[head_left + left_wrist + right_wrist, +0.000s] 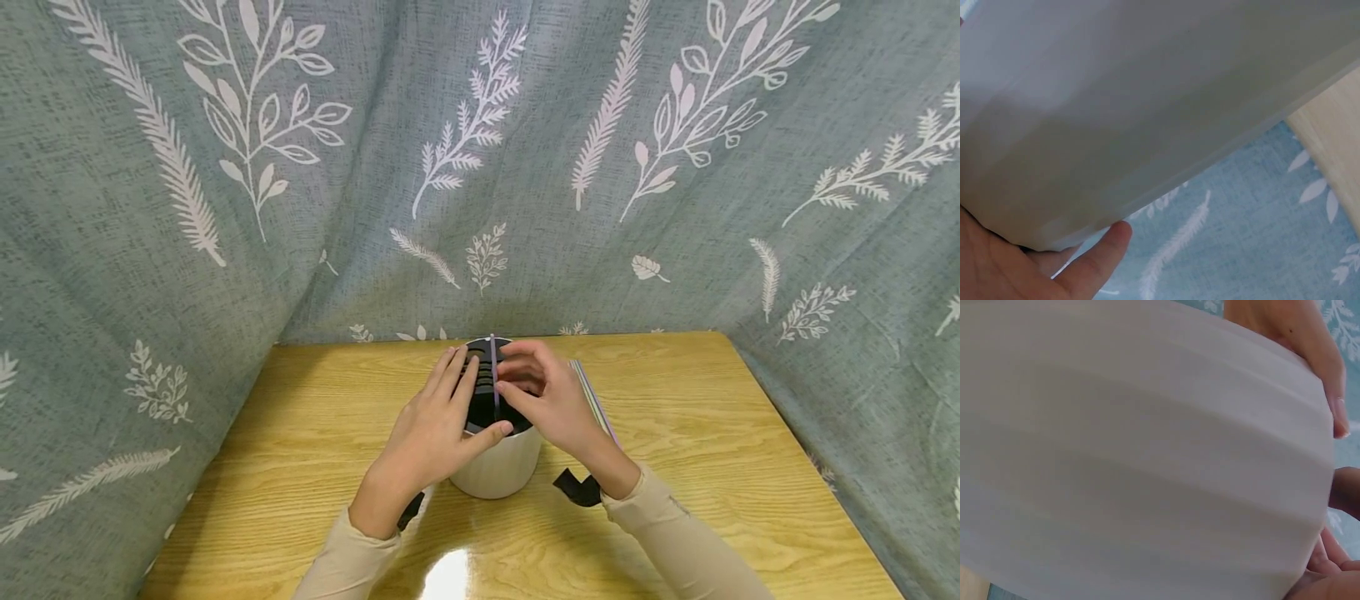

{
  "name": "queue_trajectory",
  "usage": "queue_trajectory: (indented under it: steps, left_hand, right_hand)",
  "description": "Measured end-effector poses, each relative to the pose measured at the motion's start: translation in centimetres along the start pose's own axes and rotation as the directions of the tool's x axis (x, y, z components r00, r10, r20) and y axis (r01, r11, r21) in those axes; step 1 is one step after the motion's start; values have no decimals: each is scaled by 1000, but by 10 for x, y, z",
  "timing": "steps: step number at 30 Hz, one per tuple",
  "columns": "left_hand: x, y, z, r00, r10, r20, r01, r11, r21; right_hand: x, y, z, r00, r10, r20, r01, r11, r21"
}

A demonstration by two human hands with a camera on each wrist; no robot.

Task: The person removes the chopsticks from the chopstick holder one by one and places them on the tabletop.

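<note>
A white ribbed pot (495,471) stands on the table, with a black slotted insert (480,417) inside its rim. My left hand (431,429) rests over the pot's left side, fingers straight and spread, its thumb reaching along the near rim. Over the right side, my right hand (551,400) curls its fingers and pinches a thin purple straw-like stick (493,354) that stands up at the middle of the pot. The pot's pale wall (1160,112) fills most of the left wrist view, and its ribbed side (1147,450) does the same in the right wrist view.
Several thin sticks (588,387) in purple and pale colours lie right of the pot, partly behind my right forearm. A black piece (577,487) shows beside my right wrist. The wooden table (315,417) is enclosed by a leaf-patterned cloth (375,250).
</note>
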State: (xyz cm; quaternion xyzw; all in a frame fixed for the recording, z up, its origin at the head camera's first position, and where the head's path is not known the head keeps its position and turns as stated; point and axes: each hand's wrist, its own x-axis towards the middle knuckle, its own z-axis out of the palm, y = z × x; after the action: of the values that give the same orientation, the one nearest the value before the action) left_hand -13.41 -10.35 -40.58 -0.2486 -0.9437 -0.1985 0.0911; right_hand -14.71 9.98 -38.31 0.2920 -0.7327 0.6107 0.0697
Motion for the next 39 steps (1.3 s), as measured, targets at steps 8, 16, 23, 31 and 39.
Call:
queue_trajectory:
  steps: [8, 16, 23, 31, 39]
  left_hand:
    - [2, 1, 2, 1000, 0, 4, 0, 1000, 1]
    - [2, 1, 0, 1000, 1, 19, -1, 1000, 9]
    - [2, 1, 1, 1000, 1, 14, -1, 1000, 13]
    - [1, 0, 0, 1000, -6, 16, 6, 1000, 6]
    - [0, 1, 0, 1000, -9, 18, 9, 1000, 9]
  right_hand:
    - [2, 2, -5, 999, -21, -49, 19, 999, -25]
    - [9, -22, -41, 942, -172, -287, 240, 945, 223]
    - [10, -51, -87, 839, -193, -508, 468, 732, 494]
    - [-5, -30, -147, 899, 65, -433, 178, 849, 498]
    - [-17, 55, -182, 881, 389, -269, -305, 902, 306]
